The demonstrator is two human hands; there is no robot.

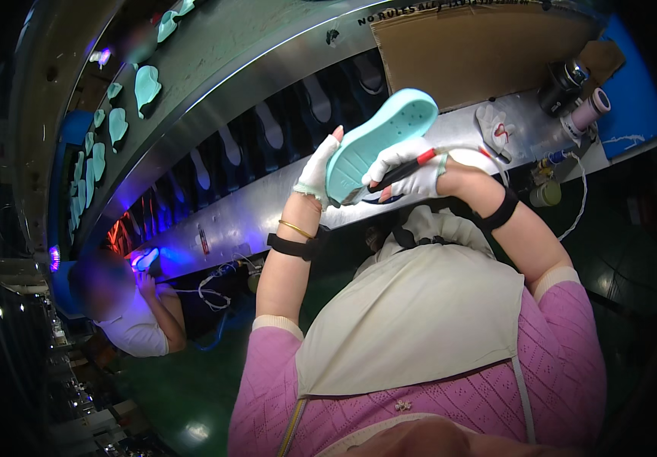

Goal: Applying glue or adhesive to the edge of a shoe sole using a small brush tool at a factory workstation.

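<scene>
A mint-green shoe sole (378,129) is held up tilted over the bench edge, its narrower end toward me and its holed, wider end pointing away to the right. My left hand (319,166), in a white glove with bare fingertips, is closed on the sole's left edge, thumb upright beside it. My right hand (408,169), gloved the same way, grips a black and red pen-like tool (405,169) and lies against the sole's right side. A cord loops from the tool's red end past my wrist. Where the tool's tip meets the sole is partly hidden by my fingers.
A metal bench (252,194) runs across, with dark slots holding soles behind it. Right: a spare white glove (494,128), a pink bottle (592,110), a black jar (564,86), cardboard (481,57). A conveyor (214,46) carries mint pieces. Another person (138,320) works at left.
</scene>
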